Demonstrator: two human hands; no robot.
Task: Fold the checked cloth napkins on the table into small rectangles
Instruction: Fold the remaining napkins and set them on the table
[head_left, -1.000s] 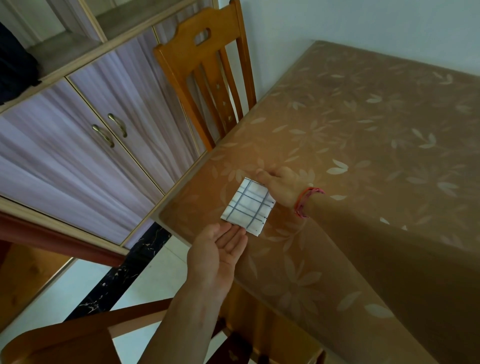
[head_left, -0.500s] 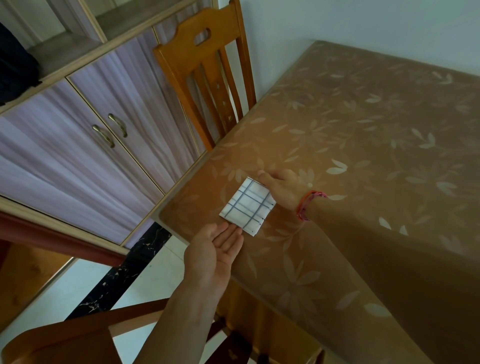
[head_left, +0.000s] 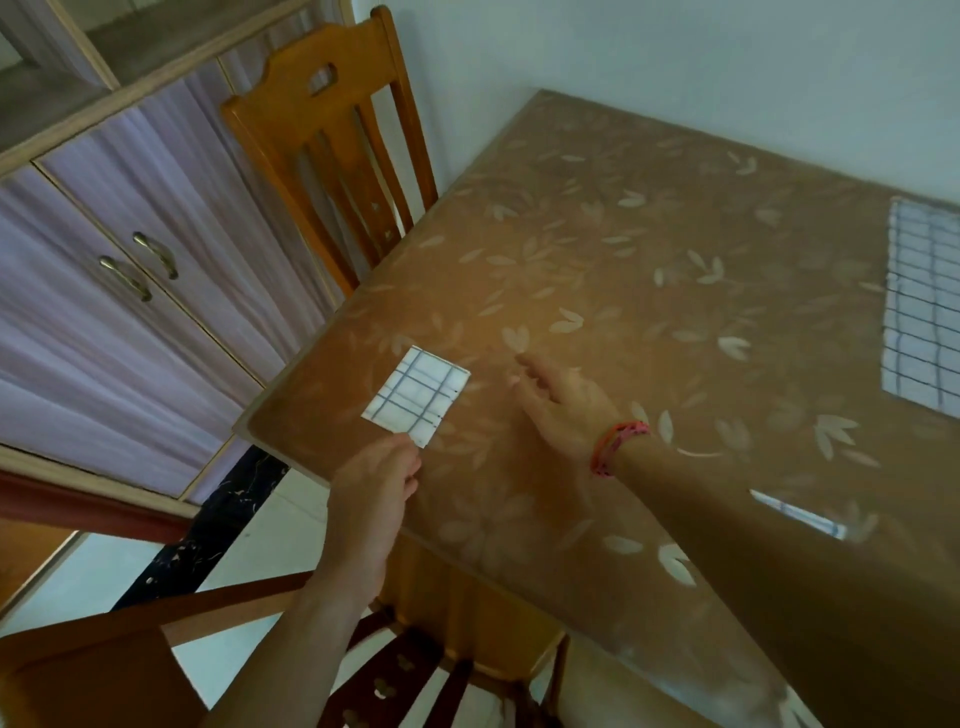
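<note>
A small folded checked napkin (head_left: 415, 396) lies flat near the table's left corner. My left hand (head_left: 375, 483) hovers just below it, fingers relaxed, fingertips near its lower corner; I cannot tell if they touch. My right hand (head_left: 563, 402), with a red wristband, is to the right of the napkin, fingers straight and apart from it, holding nothing. A larger, unfolded checked napkin (head_left: 922, 306) lies at the table's right edge of view. A sliver of another checked cloth (head_left: 800, 514) shows beyond my right forearm, mostly hidden.
The table (head_left: 649, 270) has a brown leaf-patterned cover. A wooden chair (head_left: 332, 156) stands at its left side, another chair (head_left: 156, 639) near me. A cabinet with purple doors (head_left: 104, 291) lines the left wall.
My right hand has let go of the folded napkin and moved right. The napkin now lies flat on the table. The view has shifted, showing more napkins on the right.
</note>
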